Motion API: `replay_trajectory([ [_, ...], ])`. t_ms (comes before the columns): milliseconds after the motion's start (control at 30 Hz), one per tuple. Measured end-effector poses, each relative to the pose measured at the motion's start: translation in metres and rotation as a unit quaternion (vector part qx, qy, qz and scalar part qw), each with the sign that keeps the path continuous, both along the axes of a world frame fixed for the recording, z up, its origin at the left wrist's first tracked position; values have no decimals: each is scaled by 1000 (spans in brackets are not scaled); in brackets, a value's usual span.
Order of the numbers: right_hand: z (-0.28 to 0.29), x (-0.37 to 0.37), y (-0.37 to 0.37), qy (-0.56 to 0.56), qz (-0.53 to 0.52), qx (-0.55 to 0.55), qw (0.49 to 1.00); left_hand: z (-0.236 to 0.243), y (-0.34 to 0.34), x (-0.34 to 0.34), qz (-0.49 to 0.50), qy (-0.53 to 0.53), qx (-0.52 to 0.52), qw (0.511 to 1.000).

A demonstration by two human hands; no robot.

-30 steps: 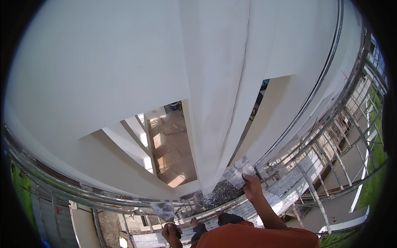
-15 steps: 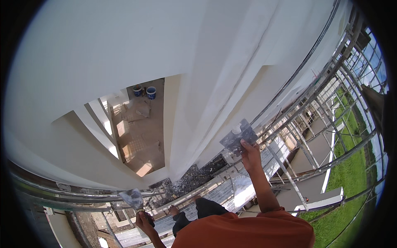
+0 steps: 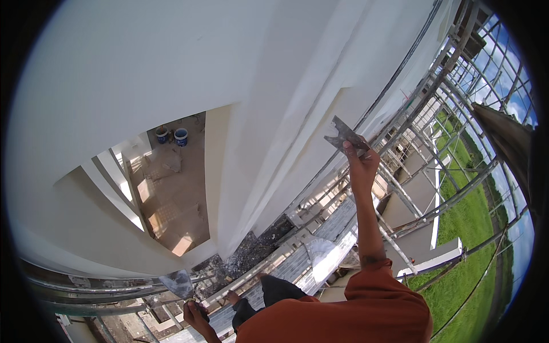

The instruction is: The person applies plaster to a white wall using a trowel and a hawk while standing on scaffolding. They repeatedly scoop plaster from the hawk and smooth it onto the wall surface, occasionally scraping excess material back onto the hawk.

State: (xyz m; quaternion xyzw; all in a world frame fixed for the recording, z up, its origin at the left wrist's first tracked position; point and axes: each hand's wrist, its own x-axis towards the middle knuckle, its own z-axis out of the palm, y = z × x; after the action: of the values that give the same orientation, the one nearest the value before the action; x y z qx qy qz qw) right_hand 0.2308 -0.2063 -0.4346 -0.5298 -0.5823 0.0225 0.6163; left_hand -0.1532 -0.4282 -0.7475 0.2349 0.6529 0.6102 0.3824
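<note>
My right hand is raised in front of the white wall, gripping a flat, putty-smeared metal plate scraper near a long vertical groove at the wall's right part. Low at the left, my left hand grips a putty knife by its dark handle, its broad blade coated with pale putty.
A window opening shows a floor with two buckets inside. Below my bare foot and dark-trousered legs lies a plank platform. Metal scaffold tubes run along the right, with green grass beyond.
My right hand and plate have risen up and to the right along the wall. The view has swung rightward, bringing more scaffolding, grass and sky in. My left hand still holds the knife low.
</note>
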Motion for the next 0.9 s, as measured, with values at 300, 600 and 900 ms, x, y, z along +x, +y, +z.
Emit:
replay_trajectory([
  [300,113,-40,43,-189,-46,209,958,-61,-25,-27,-28,-111,-45,992],
  [600,168,-46,69,-234,-96,291,923,-98,-32,-36,-40,-150,-59,986],
  [900,184,-50,97,-346,-101,350,865,-64,-24,-30,-41,-25,-83,995],
])
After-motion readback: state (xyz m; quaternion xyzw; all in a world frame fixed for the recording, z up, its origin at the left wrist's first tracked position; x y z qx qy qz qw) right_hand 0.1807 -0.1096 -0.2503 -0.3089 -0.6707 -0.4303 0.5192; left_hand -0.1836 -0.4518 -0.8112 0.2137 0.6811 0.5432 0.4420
